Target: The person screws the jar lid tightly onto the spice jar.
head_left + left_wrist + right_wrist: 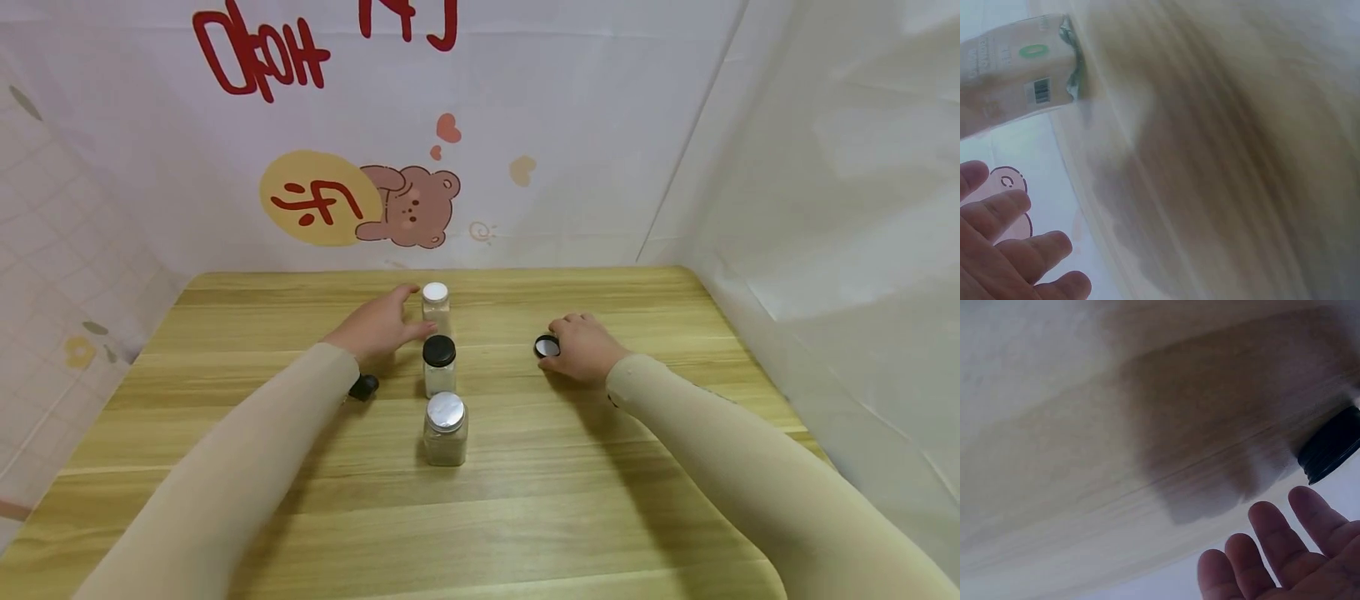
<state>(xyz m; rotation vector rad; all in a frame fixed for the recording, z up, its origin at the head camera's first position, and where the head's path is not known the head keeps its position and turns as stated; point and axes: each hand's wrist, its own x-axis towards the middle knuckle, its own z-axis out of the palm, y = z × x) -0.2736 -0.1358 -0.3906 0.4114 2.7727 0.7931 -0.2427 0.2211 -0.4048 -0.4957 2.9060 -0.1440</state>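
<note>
My left hand (381, 323) is at the left side of the rear clear jar (437, 312), which has a white top. Its thumb and fingers are spread apart beside it. In the left wrist view, this jar (1013, 75) shows a green mark and a barcode, with space between it and the fingers. On the right, a black lid (547, 347) shows its white inner face. My right hand (588, 346) reaches to it, thumb and forefinger at its edge. The right wrist view has loosely straight fingers just below the black lid (1332, 447); the thumb is hidden there.
In front of the rear jar stand a jar with a black lid (439, 367) and, nearest, a jar with a silver lid (446, 429), forming a row. The wooden table (495, 517) meets a white printed sheet (585, 217) at the back.
</note>
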